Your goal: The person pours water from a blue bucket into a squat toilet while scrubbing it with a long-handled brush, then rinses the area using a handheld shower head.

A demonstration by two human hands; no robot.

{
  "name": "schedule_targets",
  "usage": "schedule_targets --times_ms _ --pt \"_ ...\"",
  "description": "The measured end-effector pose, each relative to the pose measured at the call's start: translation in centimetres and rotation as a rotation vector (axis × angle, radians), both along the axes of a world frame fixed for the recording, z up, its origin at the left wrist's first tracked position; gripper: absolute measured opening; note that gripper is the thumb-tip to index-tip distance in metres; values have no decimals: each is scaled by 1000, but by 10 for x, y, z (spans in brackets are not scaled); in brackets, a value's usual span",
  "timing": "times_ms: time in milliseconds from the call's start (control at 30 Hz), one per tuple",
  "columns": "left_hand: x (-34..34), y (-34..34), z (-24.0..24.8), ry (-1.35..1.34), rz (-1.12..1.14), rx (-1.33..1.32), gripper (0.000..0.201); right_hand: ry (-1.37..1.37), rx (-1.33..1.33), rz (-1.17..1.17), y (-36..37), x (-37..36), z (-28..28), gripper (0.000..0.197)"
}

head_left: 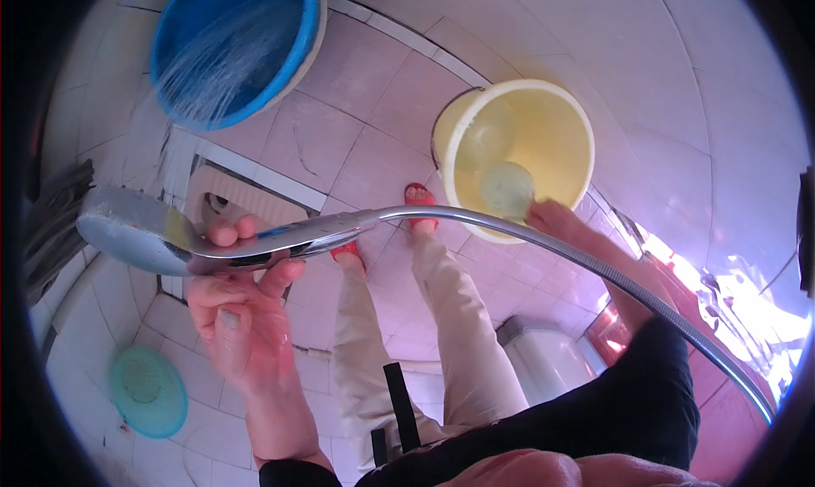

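Observation:
My left hand (246,317) is closed around the handle of a chrome shower head (140,230). Water sprays from it up and away into a blue tub (289,79) at the far left. Its metal hose (543,232) arcs across the view to the right. My right hand (564,222) reaches to the near rim of a pale yellow bucket (518,88). Its fingers close on a pale, translucent round water scoop (508,188) inside the bucket. The hose passes in front of that arm, and part of the grip is hidden.
A squat toilet (263,197) is set in the pink tiled floor (356,113), left of my feet in red sandals (419,195). A turquoise basin (148,392) leans at the lower left. A grey-white bin (552,360) stands near my right leg. Tiled walls rise around.

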State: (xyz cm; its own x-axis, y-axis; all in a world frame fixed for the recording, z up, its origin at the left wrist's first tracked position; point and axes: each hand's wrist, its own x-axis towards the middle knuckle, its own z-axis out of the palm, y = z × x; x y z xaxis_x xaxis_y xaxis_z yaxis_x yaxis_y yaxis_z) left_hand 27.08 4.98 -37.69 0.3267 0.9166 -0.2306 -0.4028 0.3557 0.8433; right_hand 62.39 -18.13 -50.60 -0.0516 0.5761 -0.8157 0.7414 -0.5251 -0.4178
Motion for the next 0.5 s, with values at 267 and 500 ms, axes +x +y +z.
schedule_targets --times_ms 267,500 --pt "4 -10 -14 31 -51 -45 12 143 -288 -724 -122 -52 198 15" --pt "11 -15 -12 91 -3 -27 16 -23 -76 -501 -195 -65 -2 19"
